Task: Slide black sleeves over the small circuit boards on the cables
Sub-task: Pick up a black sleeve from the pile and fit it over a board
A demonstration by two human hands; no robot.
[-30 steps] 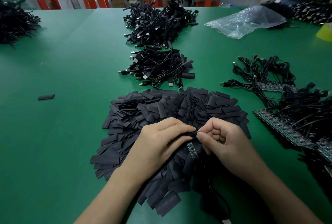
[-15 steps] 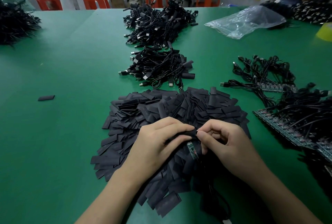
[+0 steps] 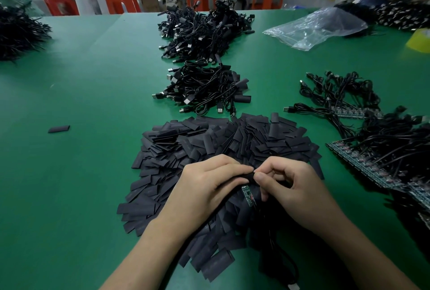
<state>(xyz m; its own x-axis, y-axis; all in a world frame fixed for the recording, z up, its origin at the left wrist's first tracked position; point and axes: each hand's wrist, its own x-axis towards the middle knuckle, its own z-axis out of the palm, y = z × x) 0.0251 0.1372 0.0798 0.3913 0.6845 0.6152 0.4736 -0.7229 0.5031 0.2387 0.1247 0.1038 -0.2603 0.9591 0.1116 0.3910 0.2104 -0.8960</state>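
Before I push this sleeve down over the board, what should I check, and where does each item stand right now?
1. Grip on the black sleeve: left hand and right hand both pinch it. Ok.
2. Sleeve mouth open: hidden by fingertips. Cannot tell.
3. Circuit board in line, just below the pinch: ok.
4. Board covered: most of it is bare. Not ok.
5. Cable free to follow: it trails toward the near table edge in shadow. Cannot tell.
6. Spare sleeves at hand: sleeve pile lies under both hands. Ok.

Clear plastic bag [image 3: 314,28], red stools [image 3: 122,0], green table [image 3: 93,80]
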